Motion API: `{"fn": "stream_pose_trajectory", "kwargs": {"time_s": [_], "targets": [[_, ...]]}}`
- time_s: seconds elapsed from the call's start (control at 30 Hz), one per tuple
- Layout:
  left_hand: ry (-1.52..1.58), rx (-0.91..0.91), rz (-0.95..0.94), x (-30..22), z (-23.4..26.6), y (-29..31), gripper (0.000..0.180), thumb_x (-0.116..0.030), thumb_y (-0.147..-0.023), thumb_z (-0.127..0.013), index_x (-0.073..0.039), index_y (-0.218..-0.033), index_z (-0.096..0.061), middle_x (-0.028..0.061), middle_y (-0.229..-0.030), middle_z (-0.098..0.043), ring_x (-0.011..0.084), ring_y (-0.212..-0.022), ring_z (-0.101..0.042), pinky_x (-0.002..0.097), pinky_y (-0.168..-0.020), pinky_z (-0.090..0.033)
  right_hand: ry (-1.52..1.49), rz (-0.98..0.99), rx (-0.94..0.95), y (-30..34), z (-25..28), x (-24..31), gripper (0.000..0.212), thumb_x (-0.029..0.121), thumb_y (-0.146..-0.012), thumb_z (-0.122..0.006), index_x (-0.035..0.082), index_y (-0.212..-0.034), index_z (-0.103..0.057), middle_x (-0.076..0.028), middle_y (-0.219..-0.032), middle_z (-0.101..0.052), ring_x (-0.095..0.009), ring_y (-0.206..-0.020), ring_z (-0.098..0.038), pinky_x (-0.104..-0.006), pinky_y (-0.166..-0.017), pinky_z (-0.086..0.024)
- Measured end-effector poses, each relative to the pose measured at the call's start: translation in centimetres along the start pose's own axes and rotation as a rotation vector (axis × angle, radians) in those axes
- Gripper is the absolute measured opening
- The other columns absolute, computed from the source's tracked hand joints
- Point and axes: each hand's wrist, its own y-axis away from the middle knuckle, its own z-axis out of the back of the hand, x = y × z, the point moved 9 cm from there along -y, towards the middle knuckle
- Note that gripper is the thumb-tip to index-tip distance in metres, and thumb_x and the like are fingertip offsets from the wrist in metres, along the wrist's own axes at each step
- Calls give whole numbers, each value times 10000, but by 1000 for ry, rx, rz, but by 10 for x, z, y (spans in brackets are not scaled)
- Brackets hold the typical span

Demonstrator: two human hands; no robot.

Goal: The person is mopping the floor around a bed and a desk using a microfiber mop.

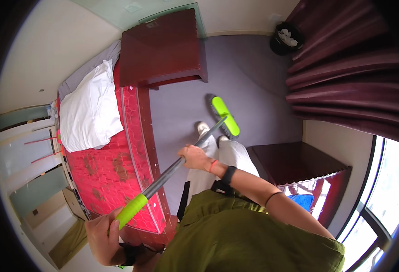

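Note:
Both my hands are on a push broom (225, 115) with a bright green head, dark bristles and a grey pole. My left hand (102, 236) is wrapped round the green grip (132, 210) at the pole's upper end. Partway down the pole, my right hand (195, 157) is closed round the grey shaft, a red string and a dark band on its wrist. The pole slants down and away to the right. Its head rests bristles down on the grey floor (253, 81), just beyond my shoes (203, 128).
At left stands a bed with a red mattress (104, 177) and a white pillow (93, 109). A dark red cabinet (161, 47) adjoins it. Far right hold a black bin (281, 45) with crumpled paper and a maroon curtain (344, 77). A dark low cabinet (299, 161) stands right of my legs.

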Motion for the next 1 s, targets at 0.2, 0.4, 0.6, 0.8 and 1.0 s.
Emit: {"fn": "stream_pose_trajectory", "kwargs": {"time_s": [0.2, 0.4, 0.6, 0.8, 1.0], "targets": [[380, 196, -58, -15, -49, -65, 284, -65, -807, -523, -83, -1075, -614, 143, -728, -617, 275, -584, -595, 343, -526, -440, 268, -194, -134, 32, 75, -89, 208, 106, -576, -613, 100, -783, -640, -122, -784, -629, -319, -844, -593, -389, -760, -492], [648, 391, -380, -94, -206, -169, 307, -141, -880, -529, -93, -1182, -540, 141, -732, -622, 198, -552, -597, 315, -537, -456, 468, -454, -187, 94, 161, -274, 160, 86, -631, -591, 89, -787, -623, -110, -820, -617, -316, -869, -567, -389, -761, -472], [424, 358, -462, -103, -246, -189, 311, -175, -898, -488, -47, -1181, -505, 182, -661, -571, 312, -538, -553, 400, -508, -421, 497, -625, -172, 91, 163, -308, 139, 76, -662, -561, 88, -789, -616, -96, -863, -632, -284, -928, -568, -381, -811, -454], [284, 256, -297, 7, -114, -189, 282, -110, -880, -473, -33, -1145, -529, 195, -768, -596, 335, -657, -593, 408, -578, -446, 455, -366, 6, -41, 90, -177, 244, 131, -634, -597, 81, -872, -624, -131, -916, -629, -292, -912, -589, -377, -840, -458], [295, 15, -150, 71, 6, -161, 223, -51, -855, -460, -15, -1020, -606, 167, -700, -567, 301, -590, -559, 373, -541, -420, 193, -200, -8, -135, 45, -55, 315, 150, -601, -631, 101, -912, -650, -120, -921, -630, -314, -938, -574, -385, -826, -484]]}}
